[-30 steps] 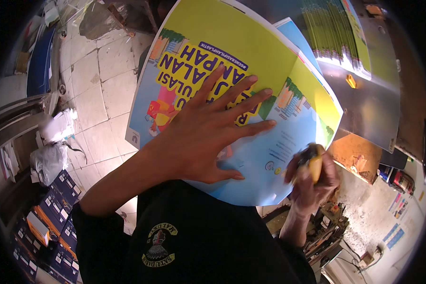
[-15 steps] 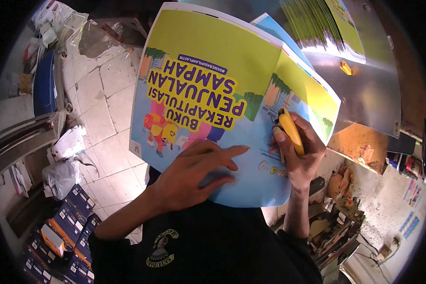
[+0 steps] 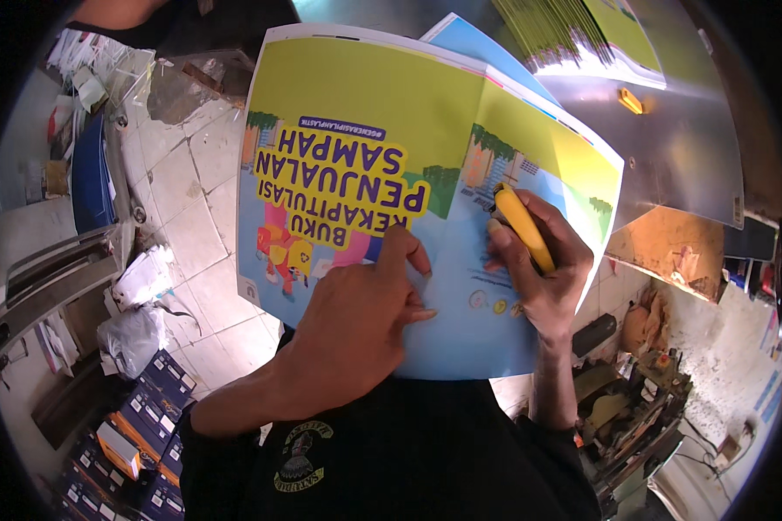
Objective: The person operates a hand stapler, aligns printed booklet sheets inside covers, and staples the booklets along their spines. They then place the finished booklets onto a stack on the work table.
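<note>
A large printed booklet cover (image 3: 374, 87), lime green and light blue with a cartoon street scene, lies spread before me. Its lettering faces away from me. My right hand (image 3: 552, 278) wraps around a small yellow stapler (image 3: 526, 230), whose front end sits over the right part of the cover, a little right of the fold line. Low on the cover rests my left hand (image 3: 347, 317), thumb and index finger apart, the index bent near the lettering. Nothing shows in it. Behind the cover pokes out the corner of another blue sheet (image 3: 460, 39).
A fanned stack of green booklets (image 3: 556, 30) lies on the metal table (image 3: 695, 148) beyond, near a small yellow piece (image 3: 630, 100). Someone's dark sleeve (image 3: 200, 30) shows at the upper left. Dark boxes (image 3: 152, 391) stand at lower left, machinery (image 3: 634, 399) at lower right.
My left hand has shifted up slightly, its index finger now bent higher over the cover. The stapler has moved a little left and up. A person's arm has appeared at the upper left.
</note>
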`<move>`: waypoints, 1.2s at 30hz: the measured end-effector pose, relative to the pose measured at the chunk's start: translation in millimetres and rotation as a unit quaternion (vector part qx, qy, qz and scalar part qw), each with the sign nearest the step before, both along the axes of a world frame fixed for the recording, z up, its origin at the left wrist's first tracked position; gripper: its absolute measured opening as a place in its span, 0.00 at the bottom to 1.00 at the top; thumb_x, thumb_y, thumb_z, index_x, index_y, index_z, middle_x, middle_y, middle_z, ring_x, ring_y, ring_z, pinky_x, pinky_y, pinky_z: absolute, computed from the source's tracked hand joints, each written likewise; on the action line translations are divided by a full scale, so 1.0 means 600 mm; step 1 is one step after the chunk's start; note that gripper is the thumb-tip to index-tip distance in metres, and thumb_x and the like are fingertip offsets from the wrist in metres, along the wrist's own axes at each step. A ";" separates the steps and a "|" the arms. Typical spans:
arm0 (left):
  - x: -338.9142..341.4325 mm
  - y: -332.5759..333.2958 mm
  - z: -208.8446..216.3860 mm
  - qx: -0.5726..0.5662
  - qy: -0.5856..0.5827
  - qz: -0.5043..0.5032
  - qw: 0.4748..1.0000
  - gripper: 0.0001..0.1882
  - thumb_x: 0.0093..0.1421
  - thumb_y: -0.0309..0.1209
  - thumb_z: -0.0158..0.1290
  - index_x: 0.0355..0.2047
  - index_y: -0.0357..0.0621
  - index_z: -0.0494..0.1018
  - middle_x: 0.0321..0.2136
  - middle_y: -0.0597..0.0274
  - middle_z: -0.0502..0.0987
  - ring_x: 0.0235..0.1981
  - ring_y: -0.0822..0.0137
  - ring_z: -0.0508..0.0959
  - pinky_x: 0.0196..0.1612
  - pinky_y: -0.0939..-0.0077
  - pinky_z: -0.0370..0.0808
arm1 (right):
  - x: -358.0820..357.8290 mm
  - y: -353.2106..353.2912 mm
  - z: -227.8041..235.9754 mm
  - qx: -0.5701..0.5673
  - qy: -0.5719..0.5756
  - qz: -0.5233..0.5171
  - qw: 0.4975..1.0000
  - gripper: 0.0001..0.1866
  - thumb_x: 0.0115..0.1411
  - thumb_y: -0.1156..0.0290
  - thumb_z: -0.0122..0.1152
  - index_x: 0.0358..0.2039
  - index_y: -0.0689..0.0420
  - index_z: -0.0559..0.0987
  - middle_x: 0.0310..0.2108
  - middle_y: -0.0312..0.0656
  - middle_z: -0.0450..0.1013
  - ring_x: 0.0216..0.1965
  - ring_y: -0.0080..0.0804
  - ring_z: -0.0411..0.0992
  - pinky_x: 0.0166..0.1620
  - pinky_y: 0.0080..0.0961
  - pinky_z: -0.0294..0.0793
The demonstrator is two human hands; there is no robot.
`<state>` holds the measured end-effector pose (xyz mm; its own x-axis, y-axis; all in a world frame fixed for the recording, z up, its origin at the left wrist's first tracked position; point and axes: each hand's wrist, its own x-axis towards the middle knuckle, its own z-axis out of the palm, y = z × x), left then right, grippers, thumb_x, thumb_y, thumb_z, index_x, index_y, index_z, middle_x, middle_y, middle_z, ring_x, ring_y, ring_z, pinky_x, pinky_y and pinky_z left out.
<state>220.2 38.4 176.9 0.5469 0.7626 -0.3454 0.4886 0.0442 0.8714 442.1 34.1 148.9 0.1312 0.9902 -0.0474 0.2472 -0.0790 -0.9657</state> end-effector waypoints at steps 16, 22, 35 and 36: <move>-0.038 -0.003 -0.057 0.238 -0.095 -0.063 0.965 0.25 0.51 0.22 0.67 0.51 0.48 0.77 0.44 0.64 0.83 0.46 0.60 0.80 0.50 0.64 0.78 | 0.021 -0.001 -0.012 0.031 0.047 0.050 0.997 0.20 0.58 0.81 0.70 0.51 0.70 0.78 0.40 0.52 0.81 0.32 0.26 0.80 0.31 0.19 0.83; -0.040 0.021 -0.094 0.206 -0.151 -0.128 0.958 0.30 0.51 0.20 0.65 0.55 0.48 0.73 0.43 0.64 0.82 0.48 0.59 0.80 0.50 0.65 0.79 | 0.010 0.005 0.000 -0.004 0.034 0.051 0.998 0.19 0.58 0.82 0.69 0.50 0.70 0.78 0.39 0.51 0.81 0.32 0.25 0.79 0.31 0.19 0.82; -0.029 0.101 -0.069 0.270 -0.097 -0.388 0.876 0.36 0.53 0.20 0.57 0.64 0.52 0.66 0.49 0.56 0.76 0.49 0.56 0.78 0.49 0.67 0.79 | 0.018 0.005 -0.005 0.017 0.037 0.055 0.998 0.19 0.59 0.81 0.68 0.51 0.70 0.77 0.41 0.51 0.81 0.34 0.25 0.80 0.31 0.19 0.83; -0.024 0.104 -0.068 0.270 -0.097 -0.396 0.872 0.36 0.53 0.20 0.57 0.64 0.52 0.66 0.49 0.56 0.76 0.49 0.56 0.78 0.49 0.67 0.79 | 0.019 0.004 -0.007 0.016 0.040 0.052 0.998 0.20 0.59 0.81 0.69 0.52 0.70 0.77 0.41 0.51 0.81 0.34 0.25 0.80 0.31 0.19 0.83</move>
<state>205.6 101.1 136.2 0.9843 0.1415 0.1053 0.0200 -0.6824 0.7307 453.5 36.5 145.0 0.0243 0.9995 -0.0218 0.1750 -0.0257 -0.9842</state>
